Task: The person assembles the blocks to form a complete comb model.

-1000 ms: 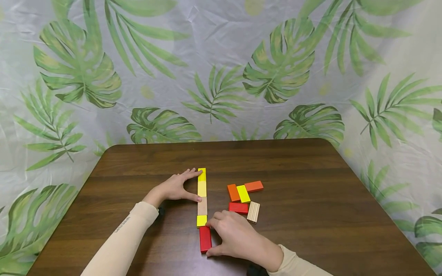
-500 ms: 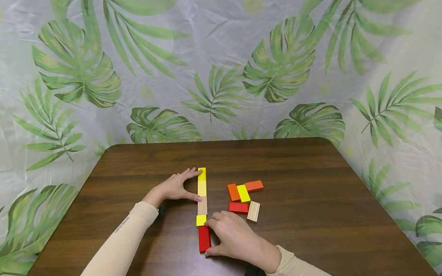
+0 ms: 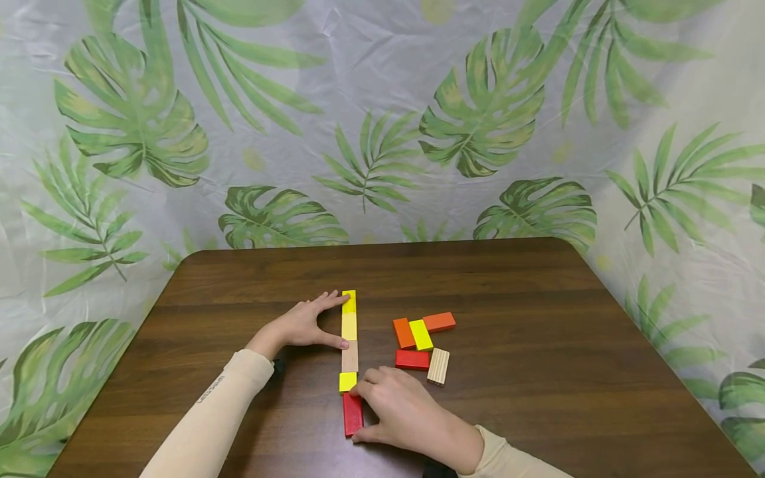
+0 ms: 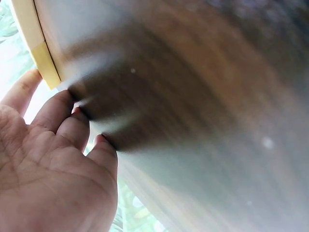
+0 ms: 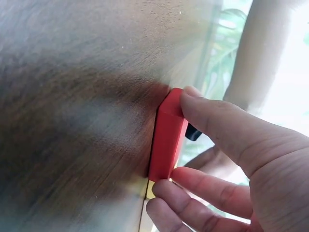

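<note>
A row of blocks runs down the table in the head view: a yellow block (image 3: 349, 303), a pale yellow block (image 3: 349, 326), a plain wooden block (image 3: 349, 356), a small yellow block (image 3: 347, 382) and a red block (image 3: 353, 415) at the near end. My left hand (image 3: 303, 324) lies left of the row, its index fingertip on the far yellow block and its thumb tip on the wooden one. My right hand (image 3: 403, 411) pinches the red block (image 5: 167, 140) lengthwise, thumb at its near end, fingers by the small yellow block. The red block sits slightly tilted against the row's line.
Right of the row lie more blocks: an orange block (image 3: 403, 333), a yellow block (image 3: 421, 335), an orange-red block (image 3: 439, 322), another red block (image 3: 412, 360) and a striped wooden block (image 3: 438, 367). A leaf-patterned cloth (image 3: 382, 119) hangs behind the wooden table (image 3: 538, 372).
My right hand has shifted slightly left with the red block, which now sits closer in line under the small yellow block. The left hand has stayed in place.
</note>
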